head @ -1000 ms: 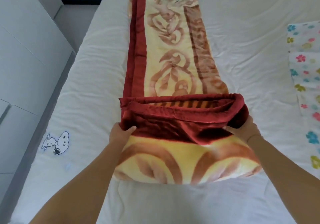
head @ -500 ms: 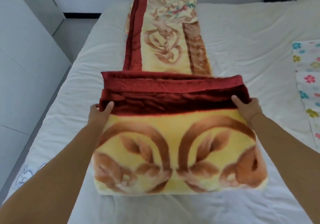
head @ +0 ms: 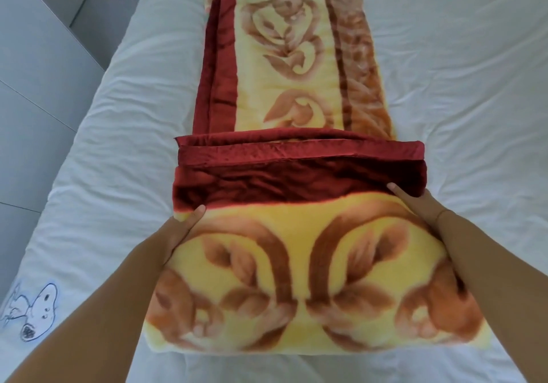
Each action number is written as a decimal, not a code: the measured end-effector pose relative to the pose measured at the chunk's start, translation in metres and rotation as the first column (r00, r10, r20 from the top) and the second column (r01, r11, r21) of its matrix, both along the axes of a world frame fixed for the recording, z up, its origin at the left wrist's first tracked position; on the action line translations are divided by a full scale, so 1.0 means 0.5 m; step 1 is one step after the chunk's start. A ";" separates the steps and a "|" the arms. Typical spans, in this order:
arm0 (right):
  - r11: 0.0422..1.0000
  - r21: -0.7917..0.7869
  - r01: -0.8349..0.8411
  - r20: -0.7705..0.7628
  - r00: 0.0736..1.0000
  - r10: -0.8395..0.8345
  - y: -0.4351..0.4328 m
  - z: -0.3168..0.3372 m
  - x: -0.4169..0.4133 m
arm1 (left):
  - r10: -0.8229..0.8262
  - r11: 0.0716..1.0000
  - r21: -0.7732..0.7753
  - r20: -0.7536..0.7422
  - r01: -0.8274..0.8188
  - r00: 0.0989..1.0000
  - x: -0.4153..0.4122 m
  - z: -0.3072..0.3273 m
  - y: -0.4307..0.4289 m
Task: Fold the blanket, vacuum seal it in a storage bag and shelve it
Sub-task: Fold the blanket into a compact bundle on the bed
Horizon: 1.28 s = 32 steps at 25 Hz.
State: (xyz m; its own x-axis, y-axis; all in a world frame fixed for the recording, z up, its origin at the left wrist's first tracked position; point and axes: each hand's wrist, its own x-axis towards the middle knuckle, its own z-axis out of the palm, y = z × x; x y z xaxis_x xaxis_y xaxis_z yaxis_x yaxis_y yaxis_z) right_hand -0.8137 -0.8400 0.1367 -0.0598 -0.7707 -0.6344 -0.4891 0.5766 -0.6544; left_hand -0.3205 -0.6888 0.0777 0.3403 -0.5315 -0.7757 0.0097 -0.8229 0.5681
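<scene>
A thick yellow blanket (head: pixel 299 264) with brown swirls and a dark red border lies as a long strip down the middle of the bed. Its near end is folded over into a fat block in front of me. My left hand (head: pixel 181 234) grips the block's left side, thumb on top near the red band. My right hand (head: pixel 415 207) holds the right side, fingers on the red band. The far strip (head: pixel 296 56) lies flat and runs off the top of the view. No storage bag or vacuum is in view.
The bed's white sheet (head: pixel 459 115) is wrinkled on both sides of the blanket. A cartoon dog print (head: pixel 35 317) marks the sheet at the lower left. White cabinet fronts (head: pixel 35 86) stand close along the bed's left side, with a strip of floor (head: pixel 98 14) beyond.
The folded block has grown and been turned over away from me along the strip. Both hands stayed on its sides. The floral cloth at the right has left the view.
</scene>
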 end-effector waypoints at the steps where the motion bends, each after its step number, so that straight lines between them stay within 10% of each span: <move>1: 1.000 0.014 -0.023 0.005 1.000 0.023 0.006 0.019 -0.002 | -0.003 1.000 0.013 -0.055 0.003 0.999 0.003 0.013 0.008; 9: 0.971 0.237 0.024 0.322 0.941 -0.101 0.139 0.091 -0.056 | -0.031 0.998 0.034 -0.416 0.050 0.909 -0.043 0.162 0.138; 16: 0.992 0.097 0.079 0.526 0.842 -0.118 0.361 0.171 -0.064 | 0.072 0.960 -0.242 -0.272 -0.140 0.960 -0.098 0.154 0.311; 24: 0.975 -0.118 0.188 0.190 0.968 -0.164 0.486 0.192 -0.040 | 0.219 0.954 -0.177 -0.138 -0.242 0.966 -0.141 0.145 0.404; 32: 0.943 -0.181 0.278 0.226 0.945 -0.235 0.624 0.260 -0.028 | 0.327 0.858 -0.341 -0.215 -0.385 0.920 -0.122 0.246 0.534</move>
